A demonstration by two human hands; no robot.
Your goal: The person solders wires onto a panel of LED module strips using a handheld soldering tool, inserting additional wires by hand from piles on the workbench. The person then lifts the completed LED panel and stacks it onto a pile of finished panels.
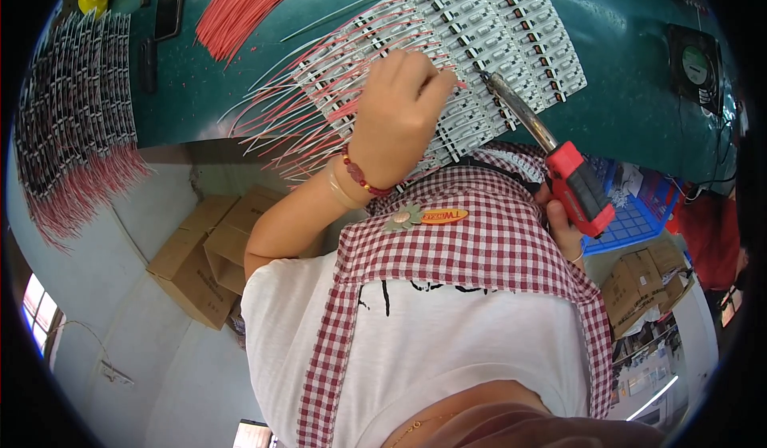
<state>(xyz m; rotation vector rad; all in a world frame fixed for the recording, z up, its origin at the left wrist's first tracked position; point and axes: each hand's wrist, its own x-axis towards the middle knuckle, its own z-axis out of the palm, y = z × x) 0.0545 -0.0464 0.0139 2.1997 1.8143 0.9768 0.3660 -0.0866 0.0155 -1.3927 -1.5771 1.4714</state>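
A large panel of small grey-white circuit boards point(511, 36) lies tilted on the green table in front of me. Over its middle, my left hand point(399, 108) is closed in a pinch, with a short red wire end point(459, 83) showing at the fingertips. My right hand point(564, 228), mostly hidden, grips a red and black soldering gun point(583, 192). The gun's metal tip points up and left to the boards, just right of the pinching fingers; whether it touches cannot be seen. Red and white wires point(280, 124) trail off the panel's left side.
A bundle of loose red wires point(244, 8) lies at the far left of the table point(623, 64). Wired boards point(76, 104) hang over the left edge. A phone point(170, 4) and a black round-faced device point(693, 68) lie farther out. A blue basket point(631, 220) stands at right.
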